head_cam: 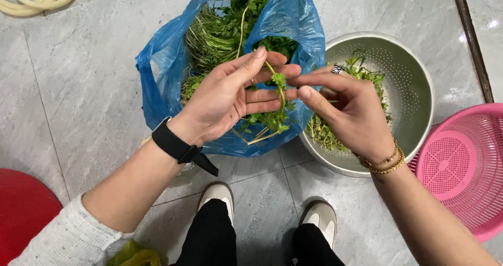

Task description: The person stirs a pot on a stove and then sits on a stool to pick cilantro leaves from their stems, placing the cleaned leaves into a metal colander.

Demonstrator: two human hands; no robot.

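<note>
Left hand [230, 101]: palm up, fingers curled loosely round a leafy green sprig [275, 114], so its grip is on the herb; a black band wraps the wrist and a pale knit sleeve is pushed up the forearm.
Right hand [348, 111]: thumb and forefinger pinched narrow at the upper part of the same sprig, just beside the left fingertips; a ring shows on one finger and gold chain bracelets circle the wrist.
Sprig: thin pale stem, small frilled leaves, soft and limp; it hangs between the two hands, over the near edge of the bag.
Blue plastic bag [162, 67]: thin, glossy, crumpled, its mouth open on the floor; it is full of tangled green herbs [215, 33] with stringy stalks.
Metal colander [408, 88]: round, dull silver, perforated with fine holes, touching the bag's right side; a small heap of picked greens [327, 132] lies at its near edge.
Pink plastic basket [463, 166]: round, slotted and meshed, cut off by the right edge.
Floor [89, 88]: grey marbled tiles, smooth, with thin grout lines.
Hard to make out: a red rounded thing at the lower left and cream-coloured hose loops at the top left are both cropped; the bag's depths are hidden by leaves; whether the right fingers actually nip the stem I cannot tell.
Below: black trousers and two pale shoes.
</note>
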